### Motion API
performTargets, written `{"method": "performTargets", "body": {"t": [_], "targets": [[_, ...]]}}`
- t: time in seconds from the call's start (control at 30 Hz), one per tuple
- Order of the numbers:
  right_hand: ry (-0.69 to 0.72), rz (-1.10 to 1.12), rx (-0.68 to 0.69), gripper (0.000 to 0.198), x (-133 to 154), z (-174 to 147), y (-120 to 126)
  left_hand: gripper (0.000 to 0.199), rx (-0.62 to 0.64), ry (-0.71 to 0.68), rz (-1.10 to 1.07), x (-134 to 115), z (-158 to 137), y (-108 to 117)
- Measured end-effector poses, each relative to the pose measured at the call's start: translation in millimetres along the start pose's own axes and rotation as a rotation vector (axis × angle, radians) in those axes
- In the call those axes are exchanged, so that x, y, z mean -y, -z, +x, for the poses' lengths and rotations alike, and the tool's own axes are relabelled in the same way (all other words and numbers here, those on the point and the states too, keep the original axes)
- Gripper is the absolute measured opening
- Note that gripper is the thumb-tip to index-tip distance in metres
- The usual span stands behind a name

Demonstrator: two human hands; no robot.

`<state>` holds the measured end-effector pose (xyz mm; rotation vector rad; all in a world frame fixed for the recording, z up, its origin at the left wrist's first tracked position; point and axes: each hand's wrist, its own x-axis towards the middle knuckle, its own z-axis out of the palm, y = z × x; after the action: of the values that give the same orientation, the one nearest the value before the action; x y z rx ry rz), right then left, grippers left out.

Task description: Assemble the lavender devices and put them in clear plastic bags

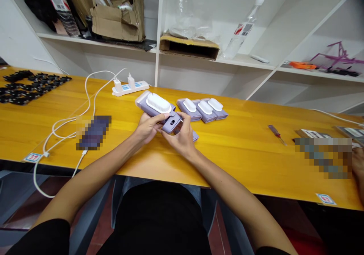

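My left hand (pixel 148 127) is closed on a pale purple boxy case (pixel 149 107) with a white oval bristled pad on its upper face and a clear part at its far end. A thumb rests near the case's near end. Around a purple end piece (pixel 172 122) with a dark oval hole, my right hand (pixel 182 136) curls its fingers. That end piece touches the case; I cannot tell whether they are joined. Another purple part (pixel 195 135) shows on the table, partly hidden behind my right hand. Several similar purple cases (pixel 209 117) with white oval tops lie together just beyond.
A white power strip (pixel 133 88) and looping cable lie behind and left, near a blurred phone (pixel 95 132). Black parts (pixel 31 86) cover the far-left corner. Rightward are a screwdriver (pixel 277 134) and another person's hand (pixel 358 164). Shelves (pixel 241 60) back the table.
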<state>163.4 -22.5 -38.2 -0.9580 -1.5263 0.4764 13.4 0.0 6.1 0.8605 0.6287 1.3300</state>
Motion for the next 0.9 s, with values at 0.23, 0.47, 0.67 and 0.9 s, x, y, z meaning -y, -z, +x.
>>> {"method": "performTargets", "body": {"t": [0.23,0.47,0.67,0.9], "targets": [[-0.117,0.197,0.004,0.086,12.0,1.5,-0.2,0.057,-0.030,-0.017,-0.040,-1.6,1.9,-0.5],[-0.041,0.115,-0.017,0.087,4.8,-2.8,-3.0,0.069,-0.032,-0.031,-0.057,-2.2,1.1,-1.1],[0.001,0.118,-0.024,0.086,0.9,-6.5,-6.5,0.065,-0.031,0.014,-0.059,-5.0,-0.6,-3.0],[-0.093,0.208,-0.032,0.087,5.0,-5.9,-6.8,0.077,-0.029,-0.025,-0.035,-4.3,-2.1,-4.5]]}}
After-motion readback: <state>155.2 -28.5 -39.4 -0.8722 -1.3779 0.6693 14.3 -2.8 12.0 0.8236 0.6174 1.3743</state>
